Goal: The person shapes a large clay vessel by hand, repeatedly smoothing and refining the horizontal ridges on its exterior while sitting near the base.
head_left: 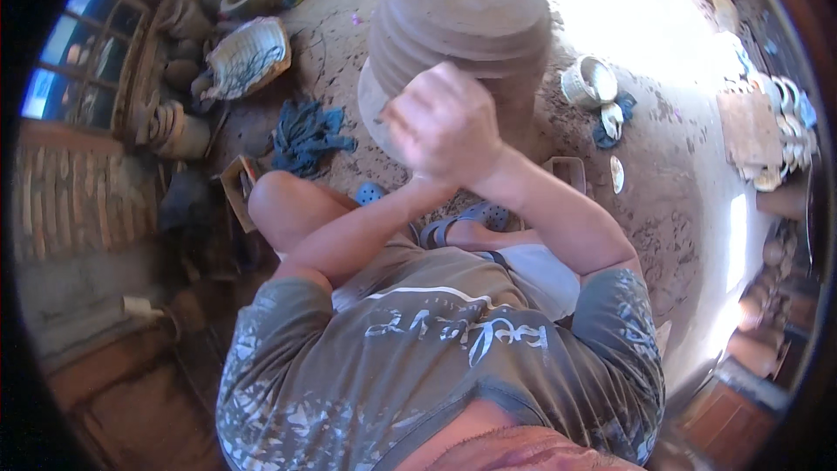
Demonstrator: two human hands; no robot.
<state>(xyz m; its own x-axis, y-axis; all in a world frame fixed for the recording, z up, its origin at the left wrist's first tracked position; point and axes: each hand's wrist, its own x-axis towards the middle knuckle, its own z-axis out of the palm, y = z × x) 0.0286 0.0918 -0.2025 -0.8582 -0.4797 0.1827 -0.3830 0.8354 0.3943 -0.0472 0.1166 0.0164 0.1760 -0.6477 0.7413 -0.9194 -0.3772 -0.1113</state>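
Note:
My right hand (458, 118) is raised over my lap, its fingers curled and blurred by motion. Beneath its wrist runs my left forearm (366, 227), and the left hand is mostly hidden behind the right. The two hands are pressed together; whatever may be between them cannot be made out. Just beyond them stands a large, round, ridged brown clay form (462, 9) with a flat top. It rests on a pale round disc (375, 118), whose left edge shows. I cannot tell whether my hands touch the clay.
Left of the disc lies a crumpled dark blue cloth (309, 135), with a white basket (250, 57) beyond it. A white bucket (588, 83) and a clear plastic tub (567, 173) are on the right. Pottery pieces (785, 113) line the right wall. Clay bits litter the floor.

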